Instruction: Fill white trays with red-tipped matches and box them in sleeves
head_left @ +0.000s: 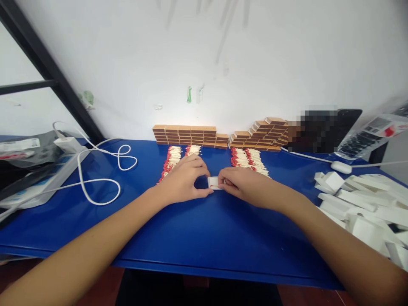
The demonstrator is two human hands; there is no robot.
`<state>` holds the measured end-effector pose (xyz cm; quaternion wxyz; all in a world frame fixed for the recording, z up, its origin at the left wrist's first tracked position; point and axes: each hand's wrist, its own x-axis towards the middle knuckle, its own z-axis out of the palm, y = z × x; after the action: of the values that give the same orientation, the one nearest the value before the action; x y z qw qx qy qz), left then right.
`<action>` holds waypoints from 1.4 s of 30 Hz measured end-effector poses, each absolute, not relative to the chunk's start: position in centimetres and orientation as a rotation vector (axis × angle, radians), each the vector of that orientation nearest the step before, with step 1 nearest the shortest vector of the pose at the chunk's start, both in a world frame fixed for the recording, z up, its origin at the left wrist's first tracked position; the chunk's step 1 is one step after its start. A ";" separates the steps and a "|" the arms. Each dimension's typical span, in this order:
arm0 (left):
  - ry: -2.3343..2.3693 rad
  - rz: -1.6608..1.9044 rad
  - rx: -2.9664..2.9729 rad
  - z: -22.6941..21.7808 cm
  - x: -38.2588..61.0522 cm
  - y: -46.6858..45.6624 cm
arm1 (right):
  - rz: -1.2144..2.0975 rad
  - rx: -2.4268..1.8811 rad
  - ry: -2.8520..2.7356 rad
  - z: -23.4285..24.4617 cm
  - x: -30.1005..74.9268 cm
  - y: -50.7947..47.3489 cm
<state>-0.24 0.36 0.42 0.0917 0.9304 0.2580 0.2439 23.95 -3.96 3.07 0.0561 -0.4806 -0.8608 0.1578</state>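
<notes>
A small white matchbox tray (214, 182) lies on the blue table between my hands, with a thin reddish mark inside it. My left hand (186, 180) holds its left end, thumb at the near side and forefinger at the far side. At the tray's right end, the fingers of my right hand (234, 182) are bunched together over it; whatever they pinch is hidden. Red-tipped matches (172, 157) lie in two rows beyond my left hand. More matches (240, 157) lie in two rows behind my right hand, which partly covers them.
Brown matchboxes (185, 135) are stacked along the wall, with a stepped stack (263, 134) further right. White empty trays (366, 208) pile up at the right. A dark phone-like device (346, 129) leans behind. White cable (95, 180) loops across the left side near plastic packages (28, 157).
</notes>
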 end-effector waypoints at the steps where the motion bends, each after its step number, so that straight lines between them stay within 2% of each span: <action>1: 0.760 0.735 2.766 0.4 -0.2 0.4 | 0.491 -1.441 -2.608 3.2 24.0 -3.9; 5: 0.769 0.748 2.766 0.6 -0.2 0.4 | 0.479 -1.458 -2.512 4.4 25.4 -3.2; 9: 0.776 0.754 2.772 0.6 -0.2 0.5 | 0.138 -1.635 -2.403 5.2 28.6 -1.5; 11: 0.781 0.758 2.759 0.5 -0.2 0.5 | 0.106 -1.720 -2.412 5.0 30.1 -0.6; 17: 0.785 0.702 2.757 0.5 -0.3 0.5 | 0.309 -1.838 -2.503 3.6 30.9 0.6; 24: 0.805 0.715 2.751 0.4 -0.3 0.7 | 0.289 -1.854 -2.527 3.1 30.0 0.5; 30: 0.805 0.694 2.750 0.3 -0.3 0.7 | 0.558 -1.797 -2.495 3.4 29.4 -0.4; 42: 0.790 0.724 2.776 0.5 -0.3 0.6 | 0.561 -1.894 -2.508 3.7 30.3 -0.5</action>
<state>-0.29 0.60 0.50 0.0831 0.9297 0.2646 0.2425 30.28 -0.49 3.74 -0.0256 -0.5932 -0.7852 0.1758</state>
